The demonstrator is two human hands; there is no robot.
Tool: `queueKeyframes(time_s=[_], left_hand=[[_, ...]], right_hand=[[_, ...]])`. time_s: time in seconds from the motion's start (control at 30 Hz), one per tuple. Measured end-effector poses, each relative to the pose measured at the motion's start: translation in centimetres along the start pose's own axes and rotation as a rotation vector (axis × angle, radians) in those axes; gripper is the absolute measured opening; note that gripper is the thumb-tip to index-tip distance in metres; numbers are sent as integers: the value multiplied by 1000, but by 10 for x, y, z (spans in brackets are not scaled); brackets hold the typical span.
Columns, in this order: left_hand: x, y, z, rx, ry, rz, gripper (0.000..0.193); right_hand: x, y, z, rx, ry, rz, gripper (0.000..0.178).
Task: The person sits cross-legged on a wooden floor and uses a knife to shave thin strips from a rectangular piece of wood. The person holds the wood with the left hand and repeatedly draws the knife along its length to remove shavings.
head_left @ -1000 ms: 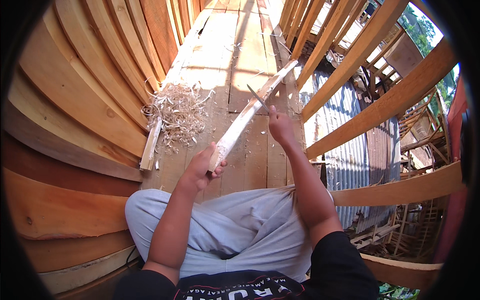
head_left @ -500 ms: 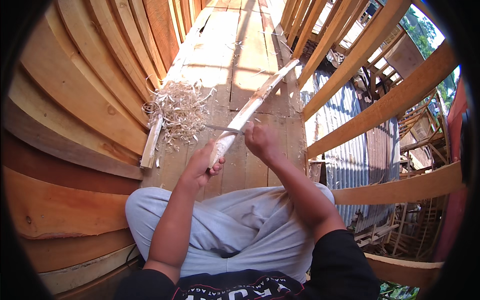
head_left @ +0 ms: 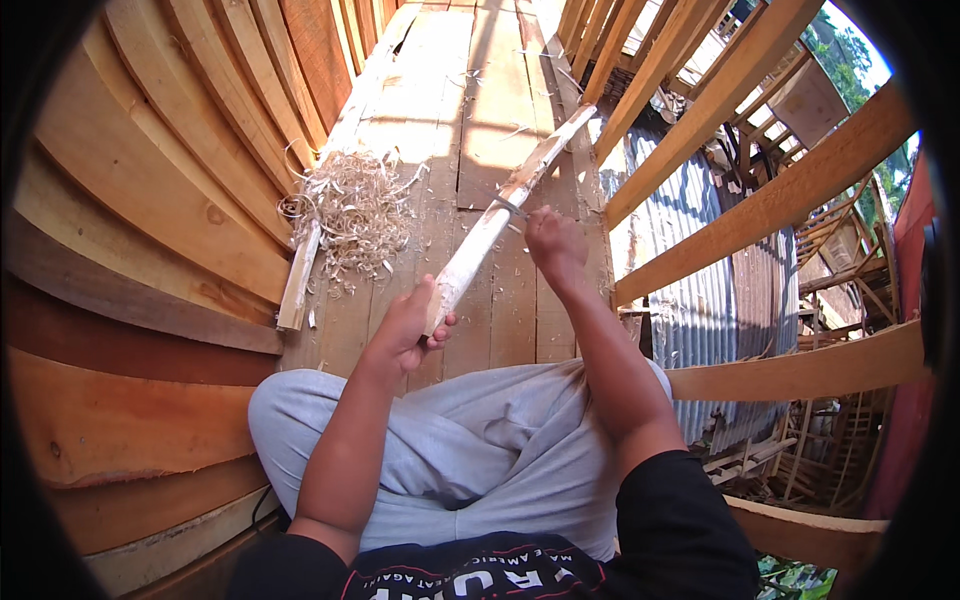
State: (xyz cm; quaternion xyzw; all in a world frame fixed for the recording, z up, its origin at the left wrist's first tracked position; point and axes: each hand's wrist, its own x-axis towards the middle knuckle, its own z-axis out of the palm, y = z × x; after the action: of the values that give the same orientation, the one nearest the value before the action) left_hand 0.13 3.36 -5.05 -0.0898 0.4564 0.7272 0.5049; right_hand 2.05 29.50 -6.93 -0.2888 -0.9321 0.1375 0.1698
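A long pale wooden stick (head_left: pixel 472 255) slants away from me, its far end against the right-hand rail posts. My left hand (head_left: pixel 410 328) is wrapped round its near end, above my crossed legs. In my closed right hand (head_left: pixel 556 240) is the handle of a knife (head_left: pixel 511 207), whose thin blade lies across the stick about midway along. The handle is hidden by my fingers. Part of the stick's far half still shows brownish bark, while the near half is bare and whitish.
A heap of curled wood shavings (head_left: pixel 352 215) lies on the plank floor (head_left: pixel 400 130) at the left, beside a short wood strip (head_left: pixel 300 285). Stacked boards (head_left: pixel 150 200) line the left side. A slatted wooden railing (head_left: pixel 700 110) borders the right, with corrugated metal roofing (head_left: pixel 690 260) below.
My right hand has moved forward and right, carrying the knife farther up the stick. My left hand keeps its grip on the near end.
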Motion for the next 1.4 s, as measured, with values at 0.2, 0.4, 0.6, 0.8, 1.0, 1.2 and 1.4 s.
queueKeyframes(time_s=[0.2, 0.4, 0.6, 0.8, 1.0, 1.2, 1.4], left_hand=[[-6, -2, 6, 79, 57, 5, 41], [-1, 0, -2, 37, 99, 34, 42], [-3, 2, -2, 22, 84, 48, 41], [1, 2, 0, -31, 63, 53, 40], [1, -5, 6, 110, 70, 81, 42], [1, -3, -3, 93, 64, 105, 43], [-3, -9, 14, 132, 55, 70, 39]], right_hand=[[-27, -25, -12, -20, -133, -119, 50], [-23, -27, -3, 93, -61, -293, 48], [-20, -21, 5, 70, -38, -219, 49], [-24, -24, 1, 40, 12, -159, 50], [-55, -46, -22, 11, -47, -197, 51], [-56, -58, -15, -10, -155, -124, 52], [-17, -18, -15, 84, -69, 35, 52]])
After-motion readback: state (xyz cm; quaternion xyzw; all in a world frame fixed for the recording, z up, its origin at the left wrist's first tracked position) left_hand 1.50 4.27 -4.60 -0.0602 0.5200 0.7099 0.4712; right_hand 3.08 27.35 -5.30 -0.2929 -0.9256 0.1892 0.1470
